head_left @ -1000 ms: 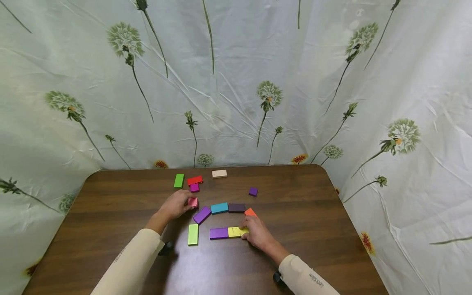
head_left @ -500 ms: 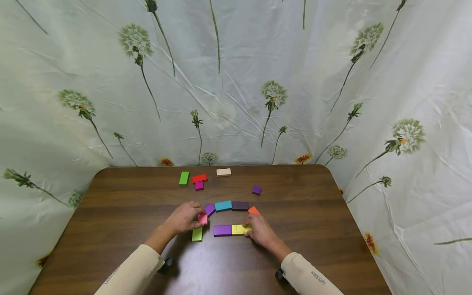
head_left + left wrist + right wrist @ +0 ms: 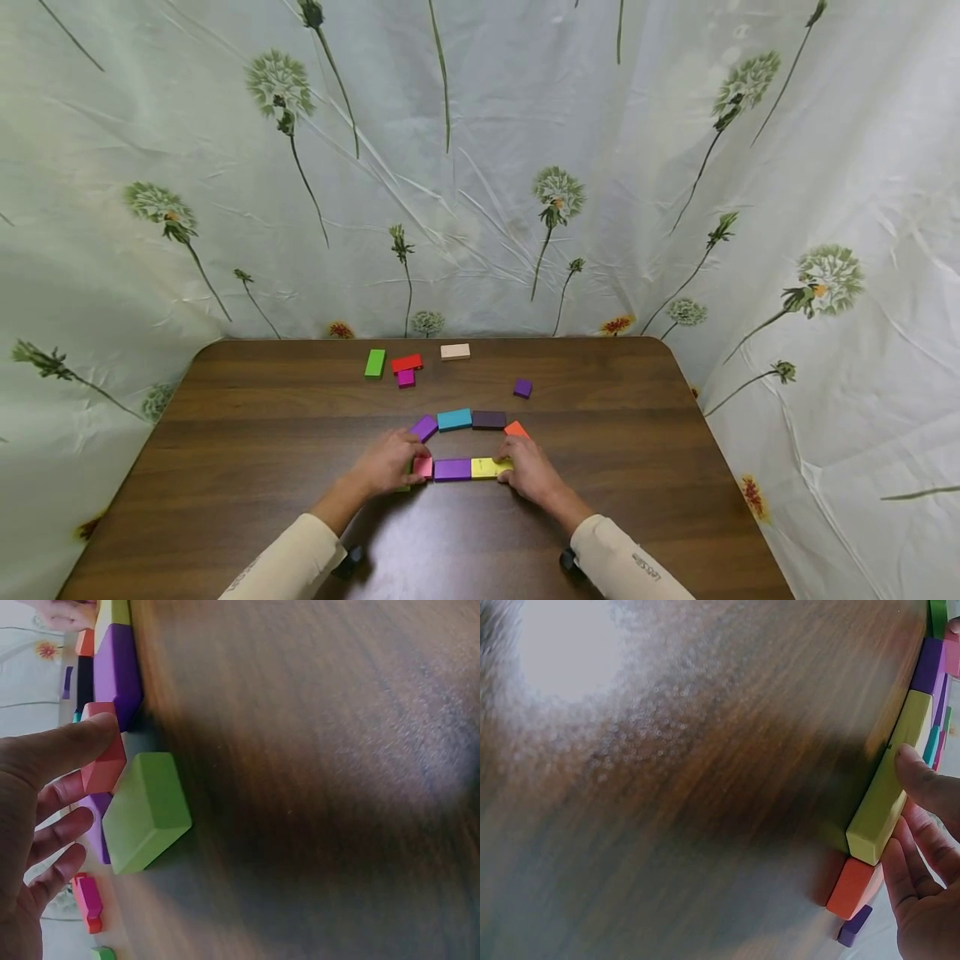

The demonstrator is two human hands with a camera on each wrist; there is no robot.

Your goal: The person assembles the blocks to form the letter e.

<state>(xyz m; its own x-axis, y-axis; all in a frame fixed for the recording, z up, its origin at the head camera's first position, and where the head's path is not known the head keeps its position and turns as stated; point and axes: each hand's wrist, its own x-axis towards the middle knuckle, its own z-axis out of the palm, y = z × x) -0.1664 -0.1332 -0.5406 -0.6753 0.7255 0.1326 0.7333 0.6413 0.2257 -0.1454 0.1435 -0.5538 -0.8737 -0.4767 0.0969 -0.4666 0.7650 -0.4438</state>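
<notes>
Brown tabletop [image 3: 465,546]: flanking the oblong purple block [image 3: 452,470], left hand [image 3: 386,462] pinches pink block [image 3: 424,468], right hand [image 3: 530,473] pinches yellow block [image 3: 483,469]. Aligning, apparently; needs steadiness.

In my left hand [image 3: 387,463] I pinch a small pink block [image 3: 424,468], just beside the left end of a flat purple block [image 3: 452,470]; a flat yellow block [image 3: 482,468], pinched in my right hand [image 3: 532,472], touches the purple block's right end.

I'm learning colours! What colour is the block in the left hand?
The block is pink; it shows best in the left wrist view.
</notes>
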